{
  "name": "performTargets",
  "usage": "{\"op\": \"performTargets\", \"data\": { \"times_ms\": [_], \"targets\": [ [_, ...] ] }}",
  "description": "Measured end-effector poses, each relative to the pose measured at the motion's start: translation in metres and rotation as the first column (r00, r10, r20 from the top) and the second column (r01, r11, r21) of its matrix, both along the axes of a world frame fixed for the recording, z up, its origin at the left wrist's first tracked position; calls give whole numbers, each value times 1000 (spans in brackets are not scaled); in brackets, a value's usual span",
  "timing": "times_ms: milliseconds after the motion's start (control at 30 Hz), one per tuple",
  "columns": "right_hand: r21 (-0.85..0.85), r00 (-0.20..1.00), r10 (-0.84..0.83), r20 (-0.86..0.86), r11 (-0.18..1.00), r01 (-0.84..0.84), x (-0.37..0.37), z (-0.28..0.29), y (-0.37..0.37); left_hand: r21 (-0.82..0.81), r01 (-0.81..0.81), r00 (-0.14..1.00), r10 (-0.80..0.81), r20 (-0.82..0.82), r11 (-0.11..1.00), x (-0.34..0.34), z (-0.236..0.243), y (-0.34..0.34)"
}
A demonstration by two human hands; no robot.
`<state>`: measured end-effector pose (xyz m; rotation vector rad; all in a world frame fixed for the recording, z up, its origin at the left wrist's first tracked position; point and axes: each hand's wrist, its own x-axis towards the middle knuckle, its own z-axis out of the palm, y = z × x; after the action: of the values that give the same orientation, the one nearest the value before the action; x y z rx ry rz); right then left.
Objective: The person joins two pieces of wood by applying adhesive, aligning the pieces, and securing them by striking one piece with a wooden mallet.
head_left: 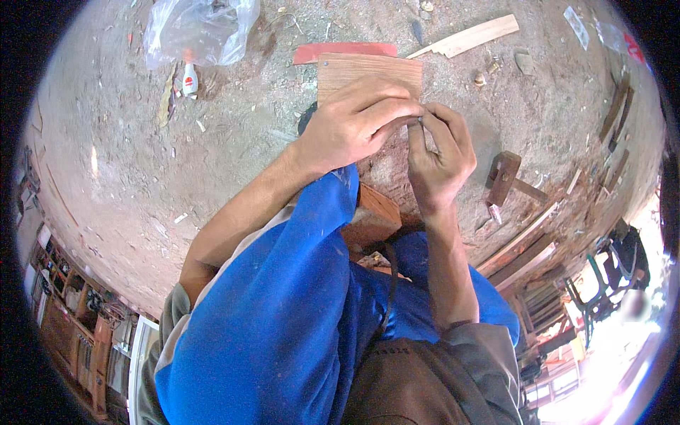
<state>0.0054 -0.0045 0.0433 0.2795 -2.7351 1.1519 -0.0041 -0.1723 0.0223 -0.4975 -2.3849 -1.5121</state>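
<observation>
A flat wooden board (375, 71) lies ahead of my knees, with a small round grey nail head (326, 64) near its far left corner. My left hand (361, 117) reaches across the board's near part, fingers bent and closed toward its right edge. There the fingertips meet those of my right hand (443, 156). Thumb and forefinger of the right hand are pinched around a tiny grey nail (420, 120), of which only the head shows. What the left fingertips grip is hidden. Under the hands, between my legs, stands a reddish wooden block (375, 209).
A red strip (343, 52) and a pale wood piece (474, 37) lie beyond the board. At left are a clear plastic bag (202, 32) and a small white bottle (189, 79). A wooden mallet-like tool (503, 178) and long planks (520, 237) lie at right.
</observation>
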Motion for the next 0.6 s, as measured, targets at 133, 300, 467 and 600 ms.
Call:
{"op": "performTargets", "data": {
  "times_ms": [133, 300, 467, 600],
  "targets": [
    [-24, 1000, -17, -13, 1000, 17, 2, -4, 1, 31, 26, 1000, -26, -1, 999, -1, -2, 2],
    [-34, 998, -53, 24, 998, 54, 4, -5, 1, 1, 37, 999, -37, 6, 999, -3, 0, 2],
    [-77, 991, -50, 128, 995, 60, 1, 4, 5, -18, 31, 999, -30, 17, 999, -2, 1, 2],
    [34, 987, -18, 158, 999, 13, -1, 13, 65, -42, 48, 999, -47, 15, 998, -2, 2, 0]
  ]
}}
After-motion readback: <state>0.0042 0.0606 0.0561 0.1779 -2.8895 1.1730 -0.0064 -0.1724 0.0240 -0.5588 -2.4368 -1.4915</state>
